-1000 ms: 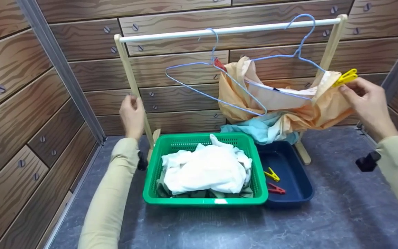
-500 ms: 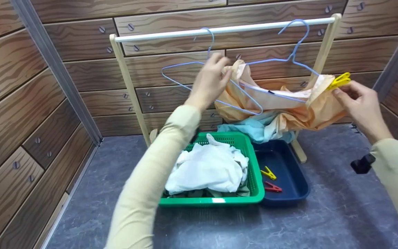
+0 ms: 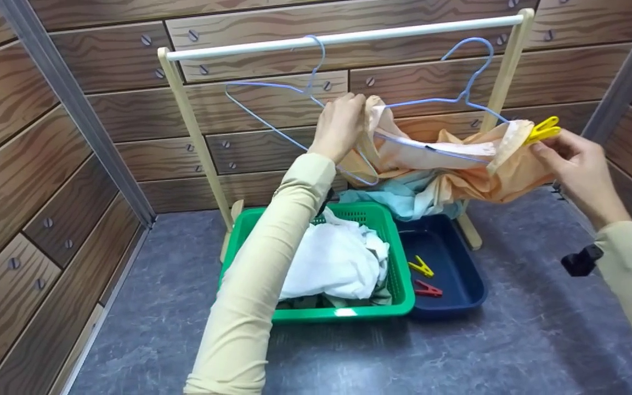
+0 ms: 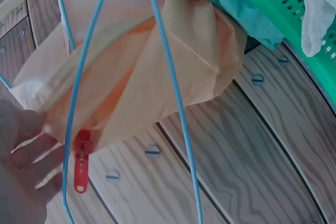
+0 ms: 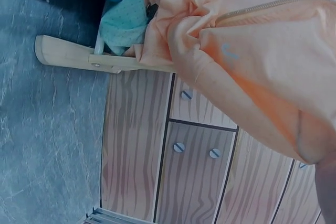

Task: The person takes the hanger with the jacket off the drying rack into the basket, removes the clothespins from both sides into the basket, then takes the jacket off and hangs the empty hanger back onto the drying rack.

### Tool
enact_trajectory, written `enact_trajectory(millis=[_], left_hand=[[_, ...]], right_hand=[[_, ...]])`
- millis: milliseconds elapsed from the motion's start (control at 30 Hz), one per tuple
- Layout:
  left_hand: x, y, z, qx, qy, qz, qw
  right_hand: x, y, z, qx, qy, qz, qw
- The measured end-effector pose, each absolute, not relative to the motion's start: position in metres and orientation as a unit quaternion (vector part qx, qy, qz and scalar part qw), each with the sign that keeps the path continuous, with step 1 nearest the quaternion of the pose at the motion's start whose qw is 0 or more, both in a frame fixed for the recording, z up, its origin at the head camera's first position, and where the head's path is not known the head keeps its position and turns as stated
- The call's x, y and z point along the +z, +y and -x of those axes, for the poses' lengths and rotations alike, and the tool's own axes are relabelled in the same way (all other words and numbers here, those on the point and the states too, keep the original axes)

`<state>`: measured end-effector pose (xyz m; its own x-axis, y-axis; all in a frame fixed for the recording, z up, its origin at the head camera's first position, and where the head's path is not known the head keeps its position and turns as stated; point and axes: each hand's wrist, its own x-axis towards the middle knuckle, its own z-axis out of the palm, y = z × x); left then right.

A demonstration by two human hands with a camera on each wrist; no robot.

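Observation:
An orange garment [image 3: 513,170] hangs between my hands on a blue hanger [image 3: 425,101]. The hanger's hook shows below the rack's white rod in the head view. My left hand [image 3: 340,126] grips the garment at its left upper corner; part of the fingers is hidden there. Close by, a red clothespin [image 4: 81,166] is clipped to the cloth in the left wrist view. At the opposite corner, my right hand [image 3: 582,170] pinches the cloth just beside a yellow clothespin [image 3: 545,130] clipped on it. A zipper-like edge [image 5: 273,6] runs along the garment in the right wrist view.
A bare blue hanger [image 3: 272,85] hangs from the rod [image 3: 371,35], just left of the garment. Below stand a green basket [image 3: 343,313] with white cloth [image 3: 332,263] and a navy tray [image 3: 475,302] with two clothespins. Turquoise cloth [image 3: 415,197] hangs behind.
My left hand has moved right from the rack's left post and taken hold of the garment's left corner. The garment's hanger hook has dropped lower than the rod. The right hand keeps its hold.

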<state>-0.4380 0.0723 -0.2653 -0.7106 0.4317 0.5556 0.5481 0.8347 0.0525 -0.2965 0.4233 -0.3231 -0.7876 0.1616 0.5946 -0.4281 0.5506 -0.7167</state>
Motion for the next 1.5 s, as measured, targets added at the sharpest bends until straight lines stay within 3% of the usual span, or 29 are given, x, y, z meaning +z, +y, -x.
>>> enact_trajectory(millis=[367, 633, 900, 1033, 1300, 1500], left_hand=[[-0.269, 0.064, 0.432, -0.18, -0.9, 0.346, 0.194], [-0.286, 0.066, 0.416, -0.213, -0.882, 0.375, 0.191], [-0.306, 0.087, 0.383, -0.086, -0.913, 0.364, 0.166], [-0.323, 0.096, 0.366, 0.006, -0.909, 0.357, 0.213], [-0.365, 0.111, 0.347, 0.158, -0.831, 0.367, 0.388], [-0.385, 0.103, 0.343, 0.233, -0.779, 0.415, 0.409]], right_hand=[[-0.326, 0.427, 0.294, 0.473, -0.821, -0.079, 0.311], [-0.35, 0.451, 0.306, 0.472, -0.824, -0.067, 0.305], [-0.375, 0.468, 0.304, 0.468, -0.826, -0.054, 0.311], [-0.386, 0.464, 0.294, 0.479, -0.825, -0.051, 0.294], [-0.436, 0.483, 0.291, 0.486, -0.829, -0.045, 0.272], [-0.47, 0.492, 0.292, 0.485, -0.837, -0.061, 0.245]])
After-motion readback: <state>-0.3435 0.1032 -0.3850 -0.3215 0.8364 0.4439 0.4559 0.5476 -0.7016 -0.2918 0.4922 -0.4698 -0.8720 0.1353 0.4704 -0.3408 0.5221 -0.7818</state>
